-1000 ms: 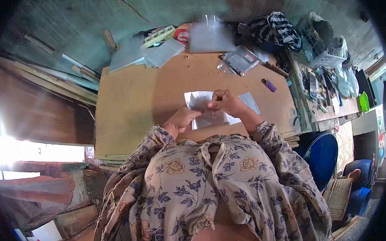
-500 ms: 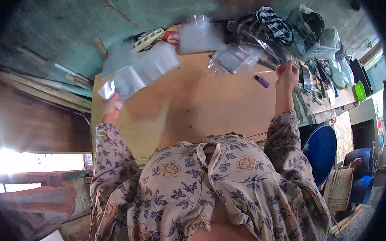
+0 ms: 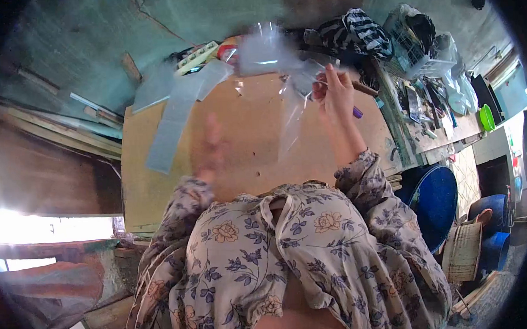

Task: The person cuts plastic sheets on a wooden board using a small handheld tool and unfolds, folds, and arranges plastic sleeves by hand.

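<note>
My right hand is closed, pinching the top of a clear plastic bag that hangs down over the board. Motion smears my left hand, so its fingers do not show clearly. Just left of it, and apart from it, a long translucent plastic strip lies on the wooden board. A stack of clear plastic sheets is at the back of the board. Partly behind my right wrist is a purple lighter.
A power strip lies at the back left. To the back right are a black-and-white striped bag and a plastic crate. Tools clutter the right-hand bench, with a blue barrel below. Long planks line the left.
My left hand has let go of the plastic strip and moved right, towards my body. My right hand has come left with the clear bag, which now hangs over the middle of the board.
</note>
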A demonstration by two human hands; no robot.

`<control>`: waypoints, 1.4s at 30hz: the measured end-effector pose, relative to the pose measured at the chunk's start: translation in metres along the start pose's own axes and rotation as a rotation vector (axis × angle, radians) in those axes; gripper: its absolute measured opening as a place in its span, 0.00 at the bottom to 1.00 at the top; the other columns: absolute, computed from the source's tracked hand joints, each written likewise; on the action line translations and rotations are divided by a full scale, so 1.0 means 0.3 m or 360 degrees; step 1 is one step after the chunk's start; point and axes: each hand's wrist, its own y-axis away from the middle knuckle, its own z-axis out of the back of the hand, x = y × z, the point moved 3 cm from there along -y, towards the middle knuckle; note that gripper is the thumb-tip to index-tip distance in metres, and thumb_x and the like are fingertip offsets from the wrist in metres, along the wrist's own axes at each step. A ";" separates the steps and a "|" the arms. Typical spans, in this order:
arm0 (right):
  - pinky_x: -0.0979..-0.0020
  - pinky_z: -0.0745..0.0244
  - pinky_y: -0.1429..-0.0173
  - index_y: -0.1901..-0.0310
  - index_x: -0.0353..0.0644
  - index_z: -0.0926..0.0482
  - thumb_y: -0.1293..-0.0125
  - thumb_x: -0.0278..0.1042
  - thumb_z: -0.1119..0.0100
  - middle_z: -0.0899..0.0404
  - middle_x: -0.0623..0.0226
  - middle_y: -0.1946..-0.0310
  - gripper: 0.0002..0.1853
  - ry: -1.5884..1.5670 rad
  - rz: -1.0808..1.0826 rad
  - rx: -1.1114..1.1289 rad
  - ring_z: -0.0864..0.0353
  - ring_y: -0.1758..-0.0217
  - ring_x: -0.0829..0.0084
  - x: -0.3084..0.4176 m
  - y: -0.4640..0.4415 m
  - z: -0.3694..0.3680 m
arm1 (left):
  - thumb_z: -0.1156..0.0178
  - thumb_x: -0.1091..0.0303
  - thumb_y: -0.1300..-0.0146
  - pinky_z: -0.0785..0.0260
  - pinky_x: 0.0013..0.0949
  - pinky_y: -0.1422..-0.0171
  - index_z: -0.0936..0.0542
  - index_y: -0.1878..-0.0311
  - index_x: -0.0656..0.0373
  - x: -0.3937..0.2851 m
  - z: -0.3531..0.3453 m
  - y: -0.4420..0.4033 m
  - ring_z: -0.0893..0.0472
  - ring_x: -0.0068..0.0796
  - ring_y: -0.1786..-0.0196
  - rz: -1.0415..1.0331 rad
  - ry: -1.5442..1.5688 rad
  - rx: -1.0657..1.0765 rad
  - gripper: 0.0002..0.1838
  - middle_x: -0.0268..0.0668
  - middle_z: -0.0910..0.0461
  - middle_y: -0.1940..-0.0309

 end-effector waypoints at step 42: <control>0.69 0.33 0.69 0.70 0.38 0.31 0.44 0.36 0.44 0.28 0.63 0.79 0.10 0.1260 0.0351 -0.0817 0.28 0.75 0.71 -0.290 -0.024 0.511 | 0.42 0.58 0.44 0.34 0.26 0.72 0.25 0.72 0.60 -0.125 0.058 -0.150 0.29 0.18 0.78 0.0650 -0.0159 0.0604 0.14 0.30 0.26 0.79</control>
